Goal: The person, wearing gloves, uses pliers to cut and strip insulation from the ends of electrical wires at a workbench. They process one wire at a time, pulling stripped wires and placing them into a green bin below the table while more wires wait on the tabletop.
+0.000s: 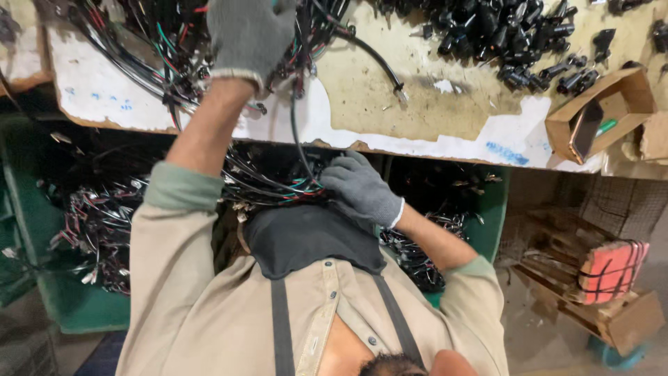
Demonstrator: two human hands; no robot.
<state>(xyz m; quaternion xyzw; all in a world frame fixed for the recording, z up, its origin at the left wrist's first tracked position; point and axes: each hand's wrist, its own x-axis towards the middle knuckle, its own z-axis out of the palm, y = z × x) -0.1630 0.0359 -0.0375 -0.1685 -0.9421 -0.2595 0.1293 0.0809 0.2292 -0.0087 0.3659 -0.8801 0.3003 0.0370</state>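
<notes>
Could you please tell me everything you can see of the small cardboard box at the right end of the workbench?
The cardboard box is small, brown, open-topped and shallow, with plain walls. It sits askew at the right edge of the worn workbench, beside loose black connectors. Inside, a dark flat phone-like slab leans tilted, next to a small green object. Neither hand touches it.

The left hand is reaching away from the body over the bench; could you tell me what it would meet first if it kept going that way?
The left hand is already in the tangle of black wire harnesses on the worn bench top; going on, it would likely meet more of that bundle, though depth is unclear.
</notes>
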